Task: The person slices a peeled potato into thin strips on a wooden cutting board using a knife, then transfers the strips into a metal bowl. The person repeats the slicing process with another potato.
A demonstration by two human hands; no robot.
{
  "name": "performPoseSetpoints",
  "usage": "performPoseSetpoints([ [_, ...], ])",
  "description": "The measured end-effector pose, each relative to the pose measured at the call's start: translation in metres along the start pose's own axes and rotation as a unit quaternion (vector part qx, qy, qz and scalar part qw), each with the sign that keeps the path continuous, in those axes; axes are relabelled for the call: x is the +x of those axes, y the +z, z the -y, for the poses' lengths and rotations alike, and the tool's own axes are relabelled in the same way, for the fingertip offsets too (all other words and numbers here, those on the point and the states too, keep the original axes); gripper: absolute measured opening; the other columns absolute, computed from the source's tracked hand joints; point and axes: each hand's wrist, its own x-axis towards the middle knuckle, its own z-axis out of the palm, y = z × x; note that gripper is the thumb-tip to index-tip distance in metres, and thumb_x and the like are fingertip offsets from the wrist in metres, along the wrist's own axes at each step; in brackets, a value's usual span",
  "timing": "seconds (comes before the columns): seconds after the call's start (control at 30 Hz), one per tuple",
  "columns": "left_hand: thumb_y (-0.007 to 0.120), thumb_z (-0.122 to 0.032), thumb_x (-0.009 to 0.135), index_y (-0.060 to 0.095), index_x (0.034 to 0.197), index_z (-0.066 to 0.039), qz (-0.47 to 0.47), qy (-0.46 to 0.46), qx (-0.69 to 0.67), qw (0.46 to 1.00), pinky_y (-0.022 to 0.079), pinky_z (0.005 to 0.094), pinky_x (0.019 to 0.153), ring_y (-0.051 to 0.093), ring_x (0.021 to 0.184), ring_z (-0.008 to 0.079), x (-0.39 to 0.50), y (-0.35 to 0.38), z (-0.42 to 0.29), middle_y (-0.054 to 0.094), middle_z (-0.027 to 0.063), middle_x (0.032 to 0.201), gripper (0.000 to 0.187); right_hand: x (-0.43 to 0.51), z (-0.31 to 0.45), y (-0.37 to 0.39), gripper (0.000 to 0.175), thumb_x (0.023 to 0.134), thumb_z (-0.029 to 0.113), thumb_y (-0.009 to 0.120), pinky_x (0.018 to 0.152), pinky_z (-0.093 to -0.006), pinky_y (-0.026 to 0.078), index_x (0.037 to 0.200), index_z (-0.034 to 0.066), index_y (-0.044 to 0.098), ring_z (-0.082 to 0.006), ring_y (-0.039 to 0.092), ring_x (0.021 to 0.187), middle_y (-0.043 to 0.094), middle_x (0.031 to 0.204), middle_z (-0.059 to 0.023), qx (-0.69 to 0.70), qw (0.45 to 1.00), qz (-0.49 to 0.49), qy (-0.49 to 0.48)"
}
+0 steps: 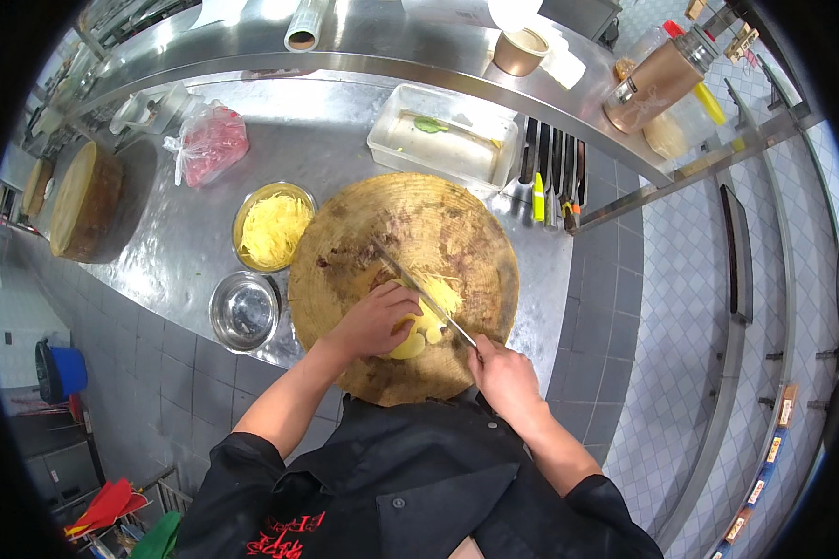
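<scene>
My right hand [507,374] grips the handle of a kitchen knife [414,281], whose blade slants across the round wooden chopping block [342,209]. Fingers bent, my left hand [377,318] rests on pale yellow slices [411,346], probably potato, just left of the blade. Fine yellow shreds [442,292] lie on the block at the blade's right side. Part of the slices is hidden beneath my left fingers. Left of the block, a metal bowl [274,227] is heaped with similar shreds, and a second metal bowl [245,311] stands in front of it.
Behind the block is a clear plastic tub [442,136] with a green leaf inside. Several knives [552,175] stand at the table's right edge. A bag of red meat [213,143] lies at back left, near an upright chopping block [87,202]. A steel shelf [363,66] spans the back.
</scene>
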Motion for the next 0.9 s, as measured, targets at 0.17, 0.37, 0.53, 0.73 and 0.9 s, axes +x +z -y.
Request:
performPoseSetpoints([
  [0.17,0.074,-0.009,0.089,0.072,0.108,-0.007,-0.007,-0.015,-0.001,1.0,0.053,0.0434,0.104,0.064,0.115,0.0342,-0.002,0.001,0.0,0.07,0.0095,0.119,0.019,-0.001,0.004,-0.002,0.017,0.105,0.023,0.066,0.065,-0.0533,0.063,0.116,0.0093,0.068,-0.0423,0.075,0.072,0.076,0.091,-0.0162,0.037,0.999,-0.005,-0.008],
  [0.37,0.075,-0.008,0.088,0.071,0.105,-0.007,-0.03,0.007,-0.003,1.0,0.054,0.0432,0.103,0.064,0.114,0.0332,-0.004,0.003,0.0,0.07,0.009,0.118,0.017,0.003,0.007,-0.002,0.023,0.104,0.023,0.068,0.069,-0.0527,0.063,0.122,0.0082,0.069,-0.0419,0.076,0.077,0.077,0.093,-0.0171,0.032,0.999,0.007,0.005],
  [0.53,0.076,-0.008,0.087,0.071,0.104,-0.008,-0.034,-0.014,-0.018,0.999,0.054,0.043,0.102,0.064,0.113,0.0329,-0.005,0.003,0.0,0.07,0.0089,0.118,0.017,0.002,0.006,0.003,0.022,0.106,0.024,0.065,0.067,-0.0539,0.063,0.122,0.0089,0.067,-0.0432,0.075,0.074,0.076,0.095,-0.0172,0.005,1.0,0.005,0.009],
  [0.73,0.077,-0.008,0.088,0.072,0.105,-0.008,-0.043,-0.021,-0.008,0.999,0.053,0.0432,0.101,0.064,0.113,0.0326,-0.007,0.007,0.0,0.07,0.008,0.117,0.018,0.002,0.01,0.002,0.016,0.106,0.023,0.065,0.065,-0.0546,0.062,0.109,0.0078,0.065,-0.0436,0.075,0.073,0.075,0.09,-0.017,0.027,1.0,-0.005,-0.002],
  [0.9,0.077,-0.009,0.088,0.073,0.105,-0.009,-0.053,-0.015,-0.004,0.998,0.053,0.044,0.101,0.064,0.112,0.0322,-0.009,0.012,0.001,0.069,0.0066,0.113,0.018,0.006,0.017,-0.005,0.015,0.106,0.023,0.065,0.063,-0.0537,0.062,0.11,0.0078,0.065,-0.0428,0.075,0.07,0.076,0.087,-0.017,0.03,0.999,0.003,-0.019],
])
